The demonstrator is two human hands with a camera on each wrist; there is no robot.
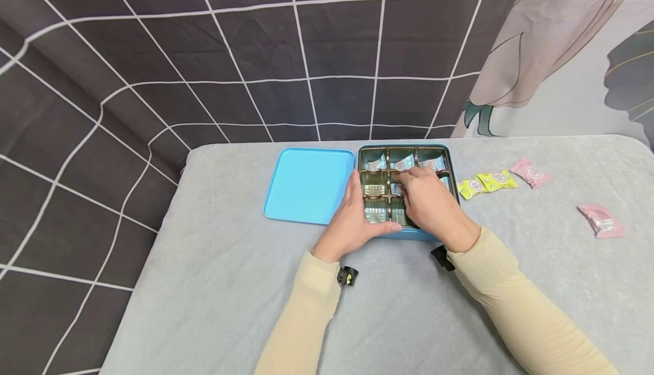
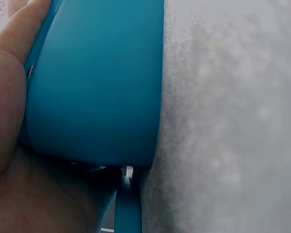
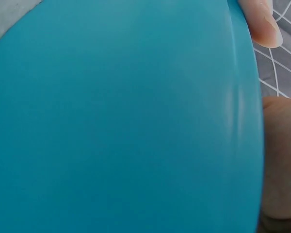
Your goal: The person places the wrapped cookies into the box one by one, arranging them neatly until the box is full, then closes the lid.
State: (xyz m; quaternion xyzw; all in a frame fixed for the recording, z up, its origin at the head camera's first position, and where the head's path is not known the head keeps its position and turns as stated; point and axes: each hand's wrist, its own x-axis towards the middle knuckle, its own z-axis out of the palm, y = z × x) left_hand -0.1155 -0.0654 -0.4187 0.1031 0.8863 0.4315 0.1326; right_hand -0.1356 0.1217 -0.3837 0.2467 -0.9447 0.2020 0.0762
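Observation:
A blue tin box (image 1: 407, 234) with a dark divided plastic tray lies before me, its blue lid (image 1: 309, 185) to the left. My left hand (image 1: 352, 219) braces the box's near left corner, fingers along the left side and thumb stretched along the front rim. My right hand (image 1: 426, 200) reaches into the middle compartment, where its curled fingertips pinch a blue-and-white wrapped candy (image 1: 397, 189), partly hidden by the hand. Three similar candies, including one at the left (image 1: 377, 163), sit in the back row. Another blue wrapper (image 1: 445, 181) shows in the right column, beside the hand.
Right of the box lie two yellow wrapped candies (image 1: 497, 180), a pink wrapped candy (image 1: 531, 173) and, farther right, another pink one (image 1: 602, 220). Grey cloth (image 1: 219, 284) covers the table. A dark curtain with white grid lines (image 1: 337, 46) hangs behind it.

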